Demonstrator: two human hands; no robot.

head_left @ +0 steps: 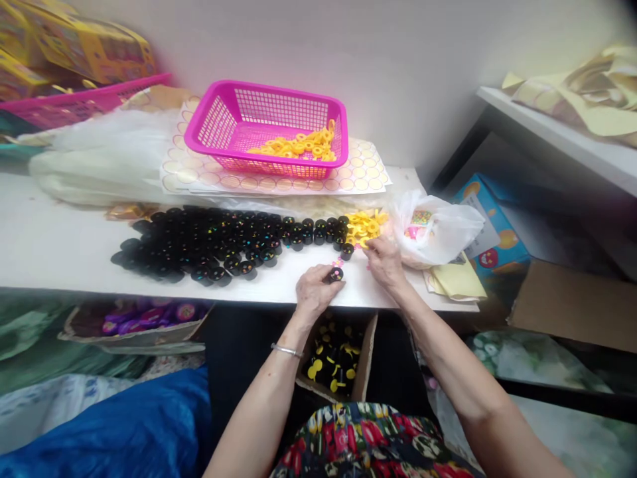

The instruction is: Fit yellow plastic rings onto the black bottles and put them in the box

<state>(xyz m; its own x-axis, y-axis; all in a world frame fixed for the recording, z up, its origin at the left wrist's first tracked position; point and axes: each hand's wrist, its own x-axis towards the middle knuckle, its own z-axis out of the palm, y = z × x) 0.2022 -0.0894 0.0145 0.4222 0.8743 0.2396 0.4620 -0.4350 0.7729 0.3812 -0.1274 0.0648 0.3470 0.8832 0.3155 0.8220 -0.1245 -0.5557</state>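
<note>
Between the thumb and fingers of my left hand [317,290] is a small black round pot [336,274], with pink and light specks showing in its top. My right hand [385,261] is at the near edge of a heap of yellow plastic rings [365,226], its thumb and forefinger pinched on a yellow ring there. Tiny pink pieces [338,263] lie on the white table just beyond my left hand. Left of the heap, many more black pots [219,242] stand packed together, several with coloured specks inside. One black pot [347,251] stands apart, between my hands.
Behind the pots, a pink basket [204,136] with yellow rings rests on sticker sheets [368,176]. A white plastic bag [452,229] sits at right, near a blue box [497,226]. Below the table edge, an open carton [369,352] holds black and yellow pieces. A shelf [557,126] juts out at right.
</note>
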